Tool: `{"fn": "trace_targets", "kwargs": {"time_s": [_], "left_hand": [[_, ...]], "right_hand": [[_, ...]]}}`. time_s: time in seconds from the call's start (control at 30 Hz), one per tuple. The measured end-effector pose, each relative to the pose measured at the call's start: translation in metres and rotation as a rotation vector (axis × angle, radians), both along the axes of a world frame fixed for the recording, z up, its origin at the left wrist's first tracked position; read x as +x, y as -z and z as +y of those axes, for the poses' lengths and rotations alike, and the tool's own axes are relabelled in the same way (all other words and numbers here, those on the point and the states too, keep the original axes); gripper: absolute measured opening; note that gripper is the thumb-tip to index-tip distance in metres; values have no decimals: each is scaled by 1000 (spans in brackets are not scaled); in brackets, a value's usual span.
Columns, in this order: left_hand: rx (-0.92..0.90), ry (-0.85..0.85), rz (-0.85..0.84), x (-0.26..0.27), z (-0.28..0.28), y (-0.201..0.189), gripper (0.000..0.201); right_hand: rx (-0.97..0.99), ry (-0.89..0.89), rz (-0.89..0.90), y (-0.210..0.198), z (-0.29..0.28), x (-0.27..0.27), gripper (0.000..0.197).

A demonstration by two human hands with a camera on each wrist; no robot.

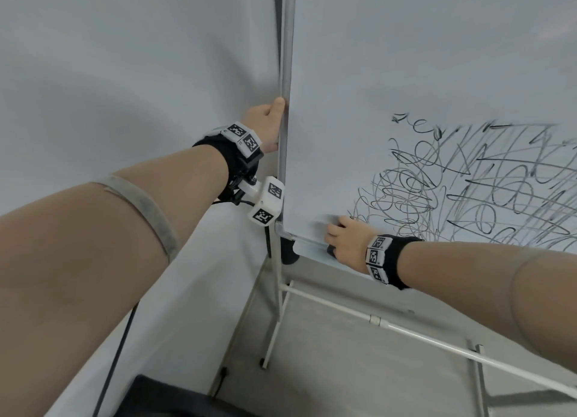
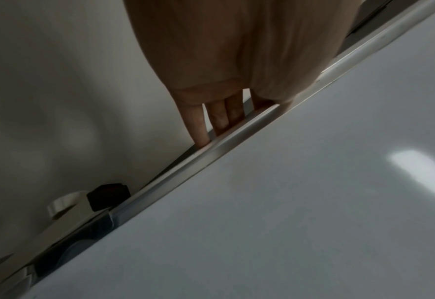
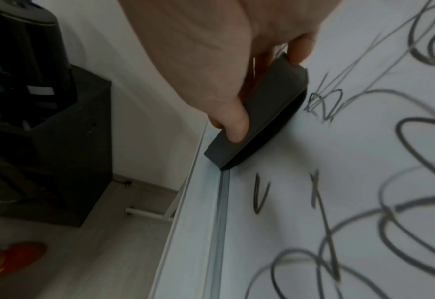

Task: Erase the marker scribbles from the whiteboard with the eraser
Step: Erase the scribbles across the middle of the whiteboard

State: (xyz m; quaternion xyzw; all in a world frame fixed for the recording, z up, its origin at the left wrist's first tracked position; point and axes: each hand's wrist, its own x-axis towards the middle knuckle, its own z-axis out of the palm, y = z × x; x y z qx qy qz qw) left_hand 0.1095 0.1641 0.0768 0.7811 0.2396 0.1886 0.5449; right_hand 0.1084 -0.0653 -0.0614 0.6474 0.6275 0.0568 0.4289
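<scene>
Grey eraser (image 3: 257,113): at the whiteboard's (image 1: 390,57) lower left corner, its pad against the surface just above the tray (image 3: 219,232).
Right hand (image 3: 224,60): fingers (image 3: 236,125) curled round the eraser's long sides.
Left hand (image 1: 265,126): thumb and fingers clasp the frame (image 1: 285,73) edge.
Scribbles (image 1: 468,182): largely unerased, right of the eraser.
Handling: likely light, rigid-backed, soft-faced; grip the sides.

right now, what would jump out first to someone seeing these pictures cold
The tangle of black marker scribbles covering the lower right of the white whiteboard grabs the eye first. At its lower left edge, the right hand grips a dark grey block eraser against the board, just above the bottom rail. The left hand holds the board's silver metal side frame, higher up on the left.
</scene>
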Motion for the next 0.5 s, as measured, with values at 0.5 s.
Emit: {"fn": "trace_targets", "kwargs": {"time_s": [0.5], "left_hand": [[112, -5, 22, 5, -6, -4, 52]], "right_hand": [[647, 767, 523, -1, -53, -32, 49]]}}
